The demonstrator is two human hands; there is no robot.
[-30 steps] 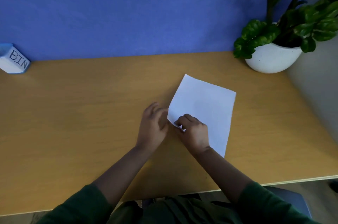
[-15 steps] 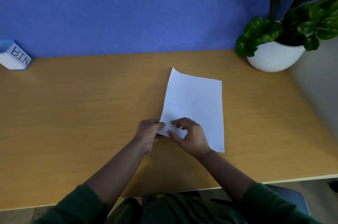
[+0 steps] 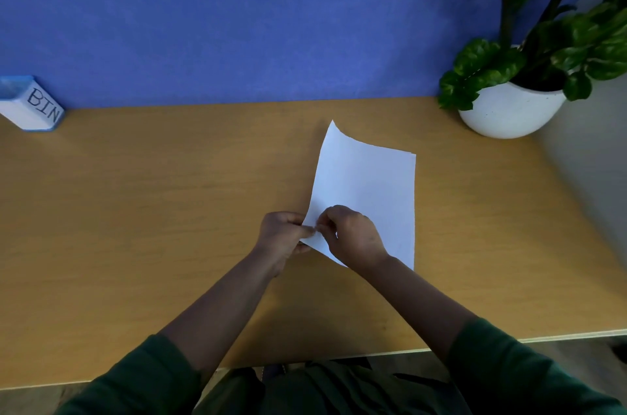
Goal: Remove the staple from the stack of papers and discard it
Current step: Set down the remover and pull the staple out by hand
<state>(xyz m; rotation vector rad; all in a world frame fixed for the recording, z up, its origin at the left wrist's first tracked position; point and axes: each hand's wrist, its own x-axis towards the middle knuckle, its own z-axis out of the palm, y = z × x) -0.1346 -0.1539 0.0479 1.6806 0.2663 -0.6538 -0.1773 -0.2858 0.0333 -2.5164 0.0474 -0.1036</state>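
Observation:
A white stack of papers [image 3: 366, 184] lies on the wooden desk [image 3: 152, 211], its near left corner lifted and its far left corner curling up. My left hand [image 3: 283, 238] pinches that near left corner from the left. My right hand [image 3: 353, 236] has its fingers curled over the same corner, fingertips meeting those of the left hand. The staple is hidden under the fingertips. A small blue and white box marked BIN [image 3: 32, 106] stands at the far left against the wall.
A white pot with a green plant [image 3: 509, 109] stands at the back right corner. A blue wall [image 3: 237, 24] runs along the desk's far edge. The desk's front edge [image 3: 559, 335] is close to my body.
The papers turned to lie straighter. My left hand went from lying flat beside the stack to pinching its near left corner, which lifted. My right hand stayed on that corner.

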